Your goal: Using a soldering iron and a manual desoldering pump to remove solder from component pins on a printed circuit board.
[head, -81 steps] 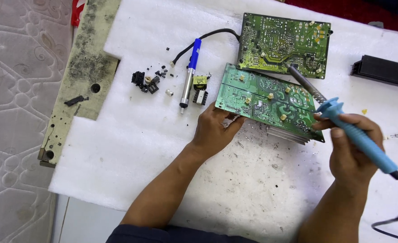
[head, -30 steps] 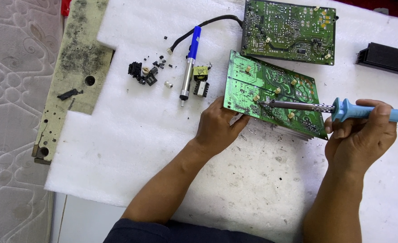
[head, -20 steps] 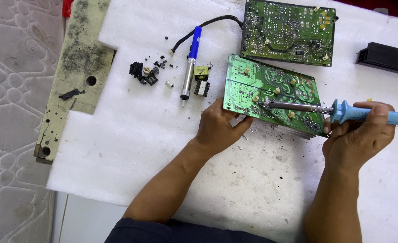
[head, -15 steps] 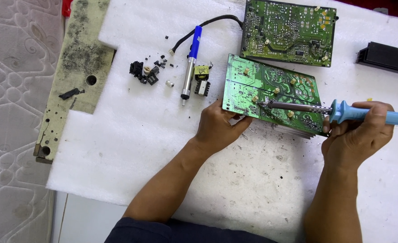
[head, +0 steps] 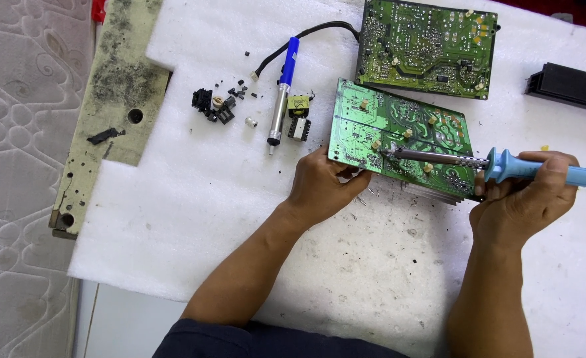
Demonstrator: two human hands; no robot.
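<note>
Far on the left lies a dirty metal plate (head: 110, 99) with holes in it, partly under the white foam sheet (head: 193, 199) that covers the table. Next come some small black parts (head: 214, 106) in a little pile, then a blue and silver pump tool (head: 282, 93), and just beside it a small yellow and black part (head: 298, 118). The left hand (head: 323, 187) is closed on the near left corner of a green circuit board (head: 399, 132), thumb on top and fingers under the edge. The board lies in the middle of the foam, tilted up a bit. A second green board (head: 425, 46) lies flat just behind it. The right hand (head: 525, 199) is wrapped tight around the blue handle of a soldering iron (head: 505, 166). Its metal tip touches the near board close to the left hand. A black bar (head: 568, 86) lies far right.
</note>
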